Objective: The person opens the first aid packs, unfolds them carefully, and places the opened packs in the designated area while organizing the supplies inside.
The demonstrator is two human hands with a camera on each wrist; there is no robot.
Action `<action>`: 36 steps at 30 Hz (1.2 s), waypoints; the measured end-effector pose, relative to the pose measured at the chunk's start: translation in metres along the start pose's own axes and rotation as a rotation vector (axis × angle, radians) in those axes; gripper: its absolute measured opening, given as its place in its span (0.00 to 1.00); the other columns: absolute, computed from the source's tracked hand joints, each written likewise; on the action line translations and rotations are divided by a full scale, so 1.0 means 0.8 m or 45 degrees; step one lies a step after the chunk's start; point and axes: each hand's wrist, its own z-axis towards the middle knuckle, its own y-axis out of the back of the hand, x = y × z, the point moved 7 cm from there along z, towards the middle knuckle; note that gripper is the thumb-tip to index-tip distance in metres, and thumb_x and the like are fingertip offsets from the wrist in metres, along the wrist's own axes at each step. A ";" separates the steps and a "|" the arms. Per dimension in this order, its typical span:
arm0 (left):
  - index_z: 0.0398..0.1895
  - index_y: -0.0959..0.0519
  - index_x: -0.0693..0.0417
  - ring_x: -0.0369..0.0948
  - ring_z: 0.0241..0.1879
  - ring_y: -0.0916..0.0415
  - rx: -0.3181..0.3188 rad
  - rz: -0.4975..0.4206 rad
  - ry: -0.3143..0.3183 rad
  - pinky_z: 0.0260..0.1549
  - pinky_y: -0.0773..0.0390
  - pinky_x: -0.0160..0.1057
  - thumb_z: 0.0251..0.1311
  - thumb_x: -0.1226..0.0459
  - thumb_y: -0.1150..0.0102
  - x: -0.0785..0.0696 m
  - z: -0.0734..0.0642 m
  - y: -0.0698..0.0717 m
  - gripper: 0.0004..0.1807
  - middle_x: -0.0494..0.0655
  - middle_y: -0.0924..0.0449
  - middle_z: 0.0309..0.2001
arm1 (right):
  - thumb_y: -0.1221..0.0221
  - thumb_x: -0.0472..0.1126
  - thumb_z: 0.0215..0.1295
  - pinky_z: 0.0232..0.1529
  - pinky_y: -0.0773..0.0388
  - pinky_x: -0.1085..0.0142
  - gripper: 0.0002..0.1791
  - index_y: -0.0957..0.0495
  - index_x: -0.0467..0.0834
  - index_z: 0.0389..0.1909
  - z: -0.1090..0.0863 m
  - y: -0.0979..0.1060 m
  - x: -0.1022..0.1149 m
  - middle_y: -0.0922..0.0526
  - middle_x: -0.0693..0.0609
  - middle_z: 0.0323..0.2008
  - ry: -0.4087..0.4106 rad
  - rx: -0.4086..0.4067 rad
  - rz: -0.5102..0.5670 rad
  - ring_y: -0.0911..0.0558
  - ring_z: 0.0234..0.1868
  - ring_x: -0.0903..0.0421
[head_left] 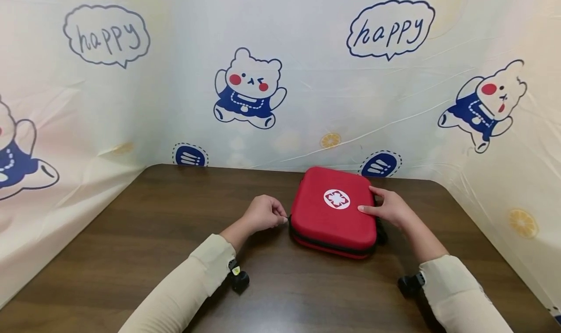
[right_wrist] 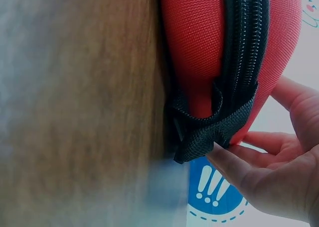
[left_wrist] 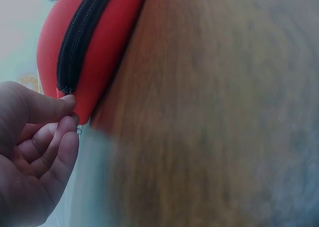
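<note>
A red first-aid case (head_left: 324,231) with a round white emblem lies flat on the table, a black zipper (left_wrist: 79,43) running round its side. At its left side, my left hand (head_left: 265,212) pinches the zipper pull (left_wrist: 68,92) between thumb and fingers; the fingertips mostly hide the pull. My right hand (head_left: 390,207) holds the case's right side, with two fingertips on the lid. In the right wrist view, one of its fingers reaches the black strap handle (right_wrist: 219,122) beside the zipper. The zipper stretch in that view looks closed.
The case rests on a dark brown wooden table (head_left: 153,255), close to its back edge. Behind and at both sides hangs a pale curtain (head_left: 307,114) printed with bears. Each sleeve cuff carries a small black wrist camera (head_left: 238,279).
</note>
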 end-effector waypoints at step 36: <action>0.30 0.18 0.57 0.39 0.20 0.23 0.196 -0.133 0.089 0.24 0.19 0.38 0.53 0.68 0.29 0.000 -0.013 -0.014 0.05 0.44 0.18 0.26 | 0.41 0.42 0.68 0.57 0.25 0.50 0.35 0.41 0.28 0.69 -0.009 0.006 0.003 0.35 0.28 0.65 0.048 -0.038 0.256 0.28 0.61 0.36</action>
